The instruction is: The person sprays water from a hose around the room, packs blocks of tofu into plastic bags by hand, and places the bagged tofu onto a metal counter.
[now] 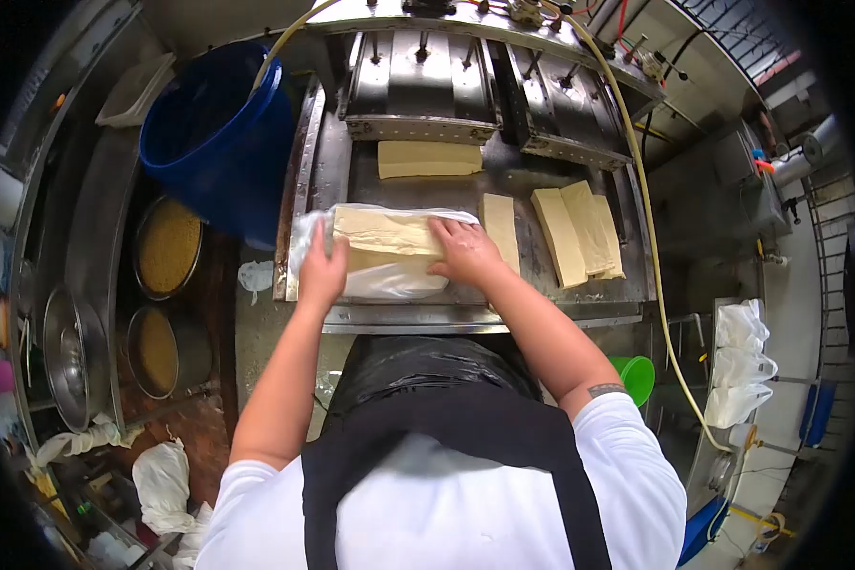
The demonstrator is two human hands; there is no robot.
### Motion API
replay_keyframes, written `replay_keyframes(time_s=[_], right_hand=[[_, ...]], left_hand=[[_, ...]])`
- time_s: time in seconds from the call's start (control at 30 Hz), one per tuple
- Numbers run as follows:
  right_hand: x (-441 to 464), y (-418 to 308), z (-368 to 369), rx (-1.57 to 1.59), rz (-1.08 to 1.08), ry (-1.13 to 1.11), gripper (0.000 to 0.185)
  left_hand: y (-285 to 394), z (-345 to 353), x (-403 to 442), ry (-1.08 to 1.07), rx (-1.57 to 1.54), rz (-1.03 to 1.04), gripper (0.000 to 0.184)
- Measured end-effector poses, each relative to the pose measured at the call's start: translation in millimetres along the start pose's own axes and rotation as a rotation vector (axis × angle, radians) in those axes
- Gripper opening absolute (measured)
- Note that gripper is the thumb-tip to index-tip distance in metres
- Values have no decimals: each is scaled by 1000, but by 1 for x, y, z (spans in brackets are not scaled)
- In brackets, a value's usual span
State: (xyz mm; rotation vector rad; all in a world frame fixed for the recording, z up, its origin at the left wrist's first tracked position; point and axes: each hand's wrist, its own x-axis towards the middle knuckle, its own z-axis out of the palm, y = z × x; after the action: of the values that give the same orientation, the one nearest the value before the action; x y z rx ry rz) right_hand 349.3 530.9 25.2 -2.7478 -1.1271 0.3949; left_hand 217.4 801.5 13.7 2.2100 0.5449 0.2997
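Note:
Two pale yellow blocks (385,231) lie side by side on white plastic (394,281) near the front of the metal table. My left hand (325,266) is at their left end, thumb and fingers apart, touching the plastic or the block's edge. At the right end my right hand (465,249) rests with its fingers spread over the blocks. Just beyond it stands another pale block (501,228), partly hidden by my right hand and forearm. A further block (429,159) lies behind, and a group of blocks (577,233) lies to the right.
Metal press plates (423,125) border the back of the table (427,316). A blue barrel (214,152) stands at the left, with pots of yellowish contents (168,249) below it. A beige hose (652,247) runs down the right side, near a green bucket (636,378).

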Motion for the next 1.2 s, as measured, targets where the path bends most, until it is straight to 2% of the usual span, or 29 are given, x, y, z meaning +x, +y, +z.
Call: replay_keyframes(time_s=[0.03, 0.1, 0.13, 0.2, 0.23, 0.3, 0.33, 0.37, 0.43, 0.47, 0.53, 0.57, 0.63, 0.7, 0.8, 0.87, 0.9, 0.93, 0.97, 1.0, 1.03, 1.1, 1.13, 1.2], right_hand=[[-4, 5, 5, 6, -16, 41, 96], [-16, 10, 13, 18, -21, 70, 97], [-15, 13, 10, 25, -36, 52, 96], [-9, 15, 5, 28, -60, 48, 96], [-5, 15, 5, 10, -83, 41, 94], [1, 11, 3, -9, -112, 38, 93], [5, 7, 2, -34, -95, 4, 92], [7, 4, 0, -60, -78, -30, 92], [9, 3, 0, -46, -67, -34, 92], [9, 3, 2, -27, -49, -43, 92], [7, 3, 4, -11, -47, -25, 92], [7, 4, 8, 11, -43, -14, 93], [9, 7, 14, 19, -77, 6, 93], [11, 12, 19, 33, -102, 20, 93], [1, 10, 11, -16, -129, 56, 93], [-5, 3, -2, -33, 32, 108, 91], [-6, 6, -2, -36, 38, 109, 91], [-9, 7, 0, -32, 52, 113, 90], [-10, 7, 3, -27, 65, 116, 90], [-12, 8, 6, -28, 68, 116, 90], [-13, 10, 8, -19, 60, 154, 84], [-16, 14, 10, -14, 49, 190, 78], [-19, 16, 10, -24, 50, 145, 73], [-24, 20, 9, -39, 49, 96, 68]], left_hand=[[-23, 8, -15, -62, 97, -23, 70], [-10, 0, -36, -150, 98, -57, 59], [11, -7, -39, -155, 98, -59, 59], [55, -22, -35, -426, 318, -156, 45], [52, -19, -29, -417, 320, -155, 45], [39, -3, -10, -290, 358, 262, 34], [38, 4, 5, -116, 387, 459, 29], [34, 8, 20, -108, 388, 457, 29], [22, 8, 52, 192, 879, 546, 25], [21, 2, 64, 200, 879, 546, 25], [20, -11, 86, -402, 968, 71, 22], [16, -14, 95, -392, 968, 70, 22], [17, -21, 107, -243, 947, 144, 22], [27, -27, 118, 108, 850, 210, 14], [73, -53, 98, 144, 835, 263, 14], [89, -38, 66, 298, 875, 555, 17], [86, -23, 51, 262, 713, 788, 14], [86, -7, 42, 46, 546, 943, 18], [81, 11, 27, -239, 479, 902, 21], [78, 28, 20, -426, 550, 859, 22], [72, 47, 20, -541, 641, 689, 38], [63, 61, 18, -427, 775, 646, 67], [59, 64, 21, -426, 771, 643, 67], [52, 69, 34, -490, 792, 503, 93]])
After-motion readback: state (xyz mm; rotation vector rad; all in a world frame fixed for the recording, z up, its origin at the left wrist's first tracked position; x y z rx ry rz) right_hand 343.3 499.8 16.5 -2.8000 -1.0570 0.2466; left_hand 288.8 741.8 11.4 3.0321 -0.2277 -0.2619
